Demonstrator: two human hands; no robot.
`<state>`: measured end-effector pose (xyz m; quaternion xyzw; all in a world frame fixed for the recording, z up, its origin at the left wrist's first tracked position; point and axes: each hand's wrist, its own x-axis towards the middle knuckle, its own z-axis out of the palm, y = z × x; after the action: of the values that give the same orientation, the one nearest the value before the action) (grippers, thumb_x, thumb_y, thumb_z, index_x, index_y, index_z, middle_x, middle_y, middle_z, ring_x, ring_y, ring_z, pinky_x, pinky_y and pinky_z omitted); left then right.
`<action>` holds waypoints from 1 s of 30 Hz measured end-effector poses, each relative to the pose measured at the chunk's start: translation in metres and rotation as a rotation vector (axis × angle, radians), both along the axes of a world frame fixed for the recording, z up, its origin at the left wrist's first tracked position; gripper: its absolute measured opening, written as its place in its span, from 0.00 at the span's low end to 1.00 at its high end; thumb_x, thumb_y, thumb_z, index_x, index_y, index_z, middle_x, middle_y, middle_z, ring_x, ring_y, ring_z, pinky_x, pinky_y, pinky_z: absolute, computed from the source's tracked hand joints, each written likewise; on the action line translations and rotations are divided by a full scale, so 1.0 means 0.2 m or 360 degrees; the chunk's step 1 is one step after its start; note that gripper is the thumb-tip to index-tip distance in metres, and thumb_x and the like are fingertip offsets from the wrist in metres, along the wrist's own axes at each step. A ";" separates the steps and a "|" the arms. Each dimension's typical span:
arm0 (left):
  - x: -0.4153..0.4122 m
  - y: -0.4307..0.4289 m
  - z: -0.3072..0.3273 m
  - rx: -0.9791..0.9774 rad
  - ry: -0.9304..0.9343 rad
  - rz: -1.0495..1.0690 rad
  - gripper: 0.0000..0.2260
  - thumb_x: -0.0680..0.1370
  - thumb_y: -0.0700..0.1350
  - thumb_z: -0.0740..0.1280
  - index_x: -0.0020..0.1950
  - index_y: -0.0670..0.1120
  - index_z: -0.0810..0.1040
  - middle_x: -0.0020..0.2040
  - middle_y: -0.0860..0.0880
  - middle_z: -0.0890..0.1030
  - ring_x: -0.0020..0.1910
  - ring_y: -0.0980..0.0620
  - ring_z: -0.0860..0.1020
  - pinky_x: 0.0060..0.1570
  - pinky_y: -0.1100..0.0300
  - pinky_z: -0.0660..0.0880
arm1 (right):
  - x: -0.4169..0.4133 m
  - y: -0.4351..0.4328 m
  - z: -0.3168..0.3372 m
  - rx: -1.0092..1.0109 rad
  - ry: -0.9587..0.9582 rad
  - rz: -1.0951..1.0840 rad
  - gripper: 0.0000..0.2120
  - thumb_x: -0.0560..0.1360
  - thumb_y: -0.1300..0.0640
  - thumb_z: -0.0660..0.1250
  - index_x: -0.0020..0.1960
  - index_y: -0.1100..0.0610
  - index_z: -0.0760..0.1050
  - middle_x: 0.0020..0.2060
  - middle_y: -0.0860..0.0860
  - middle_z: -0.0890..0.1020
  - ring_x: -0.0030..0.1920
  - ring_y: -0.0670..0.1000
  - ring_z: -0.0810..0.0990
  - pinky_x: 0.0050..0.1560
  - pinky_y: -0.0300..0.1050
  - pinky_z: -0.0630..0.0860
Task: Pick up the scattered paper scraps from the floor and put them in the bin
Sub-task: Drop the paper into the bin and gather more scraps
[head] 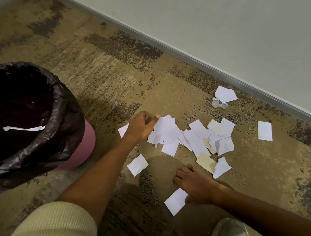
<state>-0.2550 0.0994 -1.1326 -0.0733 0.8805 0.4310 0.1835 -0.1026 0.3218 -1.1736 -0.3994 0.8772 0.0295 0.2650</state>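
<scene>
Several white paper scraps (197, 138) lie scattered on the brown patterned carpet. My left hand (140, 127) reaches over the left end of the pile, thumb and fingers closing on the top white sheet (166, 129). My right hand (194, 185) rests flat on the carpet, fingers spread, its thumb side touching a single white scrap (176, 201). The pink bin (80, 145), lined with a black bag, stands at the left with a white strip (25, 129) lying inside.
A grey wall with a metal skirting (222, 70) runs diagonally at the right. A crumpled scrap and a flat one (223, 97) lie near it, another scrap (264, 130) lies apart. A light shoe (230, 231) shows at the bottom edge.
</scene>
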 end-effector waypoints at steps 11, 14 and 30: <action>-0.01 -0.01 0.00 0.0034 -0.0030 -0.0055 0.26 0.78 0.63 0.67 0.68 0.46 0.75 0.61 0.51 0.80 0.59 0.52 0.78 0.60 0.55 0.75 | -0.15 0.07 0.10 -0.0263 -0.0261 -0.0463 0.13 0.80 0.50 0.67 0.62 0.52 0.82 0.66 0.51 0.77 0.68 0.52 0.72 0.74 0.55 0.64; -0.01 0.00 0.00 0.0091 -0.0088 -0.0146 0.28 0.76 0.53 0.75 0.72 0.46 0.71 0.63 0.52 0.76 0.60 0.54 0.76 0.56 0.60 0.72 | -0.28 0.12 0.14 -0.0462 -0.0259 -0.0704 0.13 0.77 0.50 0.71 0.58 0.55 0.83 0.55 0.52 0.79 0.56 0.52 0.76 0.58 0.52 0.73; 0.05 0.13 -0.12 -0.0517 -0.0025 -0.0623 0.34 0.76 0.53 0.72 0.79 0.57 0.62 0.79 0.43 0.62 0.76 0.36 0.62 0.71 0.46 0.63 | -0.68 0.35 0.13 -0.0286 0.0011 -0.1218 0.36 0.70 0.46 0.77 0.72 0.53 0.66 0.72 0.54 0.68 0.70 0.61 0.67 0.65 0.62 0.73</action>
<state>-0.2450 0.1248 -1.1560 0.0666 0.9341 0.2394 0.2562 -0.2380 0.3912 -1.1486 -0.0648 0.9626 -0.1469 0.2180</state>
